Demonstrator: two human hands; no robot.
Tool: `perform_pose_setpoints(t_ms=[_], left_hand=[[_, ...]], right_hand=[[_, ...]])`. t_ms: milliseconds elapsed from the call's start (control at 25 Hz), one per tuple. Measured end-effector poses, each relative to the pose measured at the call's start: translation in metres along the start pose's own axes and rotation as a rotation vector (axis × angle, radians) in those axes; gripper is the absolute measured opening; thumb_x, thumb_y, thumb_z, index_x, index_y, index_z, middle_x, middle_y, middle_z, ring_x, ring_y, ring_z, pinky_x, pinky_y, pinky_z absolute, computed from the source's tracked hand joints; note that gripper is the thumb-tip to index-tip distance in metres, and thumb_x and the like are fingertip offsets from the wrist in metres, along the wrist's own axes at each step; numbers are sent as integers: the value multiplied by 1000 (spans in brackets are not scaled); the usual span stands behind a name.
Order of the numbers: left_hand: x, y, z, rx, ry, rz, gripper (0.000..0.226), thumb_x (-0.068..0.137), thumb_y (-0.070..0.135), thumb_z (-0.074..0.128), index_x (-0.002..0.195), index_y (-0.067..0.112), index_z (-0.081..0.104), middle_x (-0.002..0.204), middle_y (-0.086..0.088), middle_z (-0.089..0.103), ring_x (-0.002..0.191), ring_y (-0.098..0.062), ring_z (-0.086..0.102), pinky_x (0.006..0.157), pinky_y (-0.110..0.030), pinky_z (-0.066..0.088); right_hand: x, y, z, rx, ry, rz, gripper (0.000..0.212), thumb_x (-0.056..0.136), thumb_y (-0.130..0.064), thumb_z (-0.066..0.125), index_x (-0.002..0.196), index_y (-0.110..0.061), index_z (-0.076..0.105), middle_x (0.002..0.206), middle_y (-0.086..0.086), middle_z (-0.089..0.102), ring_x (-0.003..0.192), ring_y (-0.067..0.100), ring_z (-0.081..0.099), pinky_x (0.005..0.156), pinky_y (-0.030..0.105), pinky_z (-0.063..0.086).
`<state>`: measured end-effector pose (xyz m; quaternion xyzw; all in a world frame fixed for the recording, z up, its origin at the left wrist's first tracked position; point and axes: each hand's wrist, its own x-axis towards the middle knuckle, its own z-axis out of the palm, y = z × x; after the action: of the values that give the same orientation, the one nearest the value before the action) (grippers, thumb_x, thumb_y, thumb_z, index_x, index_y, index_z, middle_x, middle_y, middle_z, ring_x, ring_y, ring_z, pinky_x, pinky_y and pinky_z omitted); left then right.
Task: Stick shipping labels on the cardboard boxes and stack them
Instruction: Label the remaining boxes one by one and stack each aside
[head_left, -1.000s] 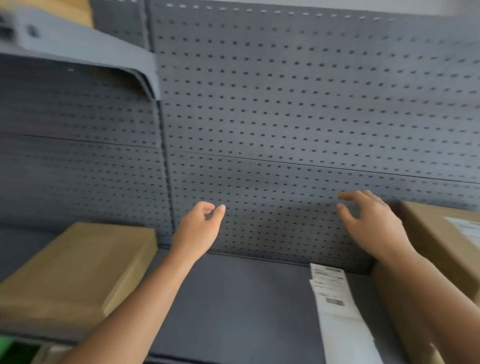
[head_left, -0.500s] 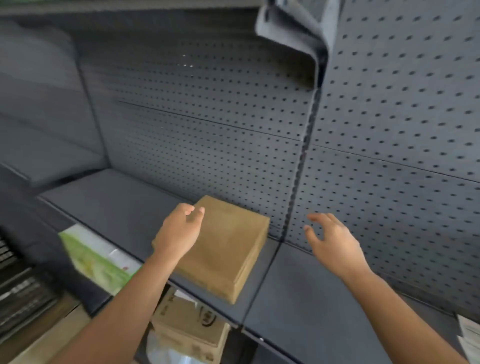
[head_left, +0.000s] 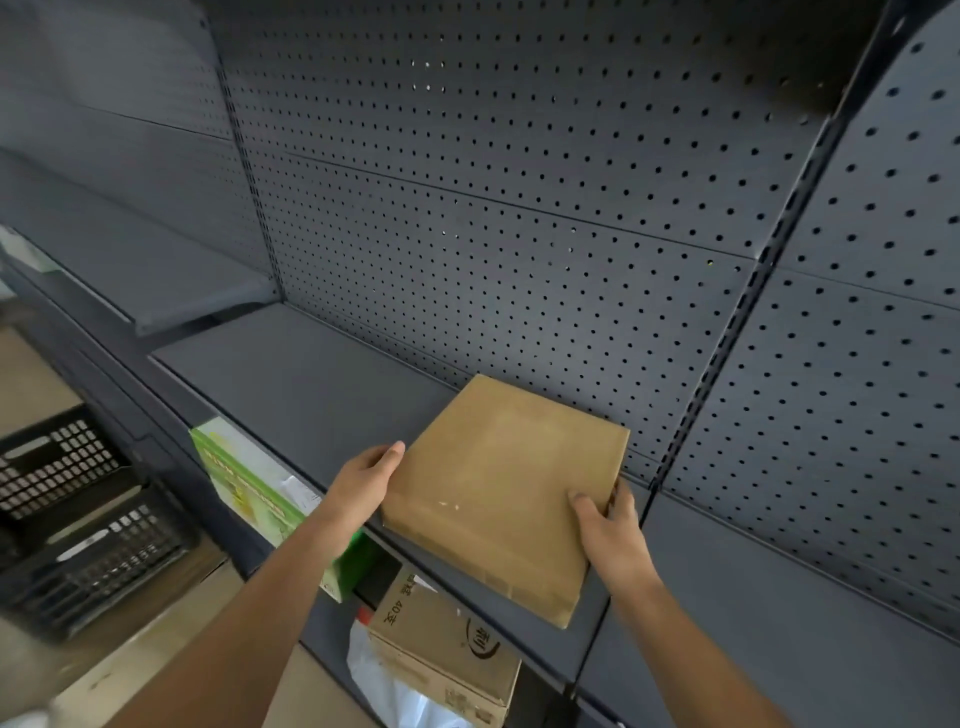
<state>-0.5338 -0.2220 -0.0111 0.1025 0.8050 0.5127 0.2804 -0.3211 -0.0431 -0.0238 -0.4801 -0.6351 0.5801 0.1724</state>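
A plain brown cardboard box (head_left: 501, 488) lies flat on the grey metal shelf (head_left: 311, 374), its near corner sticking out past the shelf's front edge. No label shows on its top face. My left hand (head_left: 366, 480) holds the box's left side, thumb on the top edge. My right hand (head_left: 608, 525) grips the right side, thumb on top and fingers wrapped round the edge. The labels and the other boxes are out of view.
A grey pegboard wall (head_left: 519, 208) backs the shelf. Below the shelf stand a printed carton (head_left: 441, 644) and a white plastic bag (head_left: 395, 691). A green-and-white sign (head_left: 249, 483) hangs on the shelf front. Black plastic crates (head_left: 78, 514) sit low on the left.
My view swung left from the labelled box and label sheets to this box. Both hands, open in the air before, have closed on the box's two sides.
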Motion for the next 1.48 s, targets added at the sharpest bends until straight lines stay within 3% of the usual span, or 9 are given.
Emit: perform_pose_setpoints(t_ms=[120, 240, 360, 520, 720, 960, 1120, 1320, 1480], left_hand=[[-4, 2, 11, -43, -49, -16, 27, 99, 54, 52, 109, 30, 61, 104, 8, 69, 91, -12, 62, 89, -34, 45], [-11, 4, 23, 11, -87, 30, 29, 96, 53, 58, 103, 26, 68, 108, 0, 74, 95, -18, 69, 88, -38, 55], [-25, 9, 45, 132, -144, 70, 43, 91, 59, 62, 105, 18, 64, 109, -8, 70, 100, -25, 68, 96, -47, 52], [-64, 16, 92, 204, -242, 110, 56, 89, 63, 61, 104, 9, 56, 99, -10, 63, 93, -26, 65, 76, -35, 45], [-121, 23, 173, 237, -361, 203, 49, 91, 61, 59, 89, 13, 48, 79, -1, 48, 71, -18, 51, 64, -32, 36], [-172, 29, 254, 276, -461, 269, 50, 91, 60, 60, 85, 12, 45, 73, -1, 45, 66, -18, 49, 60, -33, 33], [-188, 24, 281, 312, -465, 275, 54, 89, 65, 59, 89, 12, 50, 74, -1, 53, 68, -19, 55, 61, -33, 38], [-195, 21, 290, 323, -415, 256, 54, 89, 63, 60, 88, 10, 50, 75, -3, 53, 69, -20, 55, 61, -35, 37], [-194, 22, 291, 356, -397, 236, 52, 89, 62, 62, 91, 10, 52, 82, -3, 58, 75, -20, 58, 62, -35, 39]], right_hand=[[5, 1, -4, 33, -11, 35, 62, 96, -44, 57, 150, -33, 29, 140, -2, 49, 118, 22, 56, 92, 39, 50], [0, -1, -22, 79, -10, 43, 49, 99, -38, 53, 145, -32, 37, 122, -9, 58, 102, 14, 61, 81, 33, 49], [-11, 1, -55, 79, 36, 46, 49, 100, -36, 52, 146, -29, 38, 117, -10, 58, 99, 14, 60, 82, 35, 48], [-37, 16, -120, 73, 123, 38, 49, 100, -37, 52, 146, -31, 38, 107, -17, 58, 94, 10, 60, 73, 34, 49], [-79, 52, -214, 91, 290, 89, 56, 97, -41, 54, 149, -35, 35, 125, -8, 59, 102, 16, 61, 83, 38, 50], [-117, 98, -295, 140, 438, 132, 54, 95, -42, 58, 144, -34, 38, 111, -13, 59, 97, 15, 62, 72, 33, 51], [-121, 122, -317, 122, 472, 122, 52, 94, -39, 61, 142, -32, 43, 119, -6, 61, 99, 14, 62, 78, 33, 50], [-119, 127, -323, 117, 426, 112, 40, 96, -35, 60, 134, -35, 47, 104, -19, 61, 90, 1, 60, 63, 18, 43], [-113, 130, -324, 110, 411, 91, 47, 93, -38, 62, 138, -33, 48, 107, -16, 66, 94, 8, 66, 74, 27, 52]])
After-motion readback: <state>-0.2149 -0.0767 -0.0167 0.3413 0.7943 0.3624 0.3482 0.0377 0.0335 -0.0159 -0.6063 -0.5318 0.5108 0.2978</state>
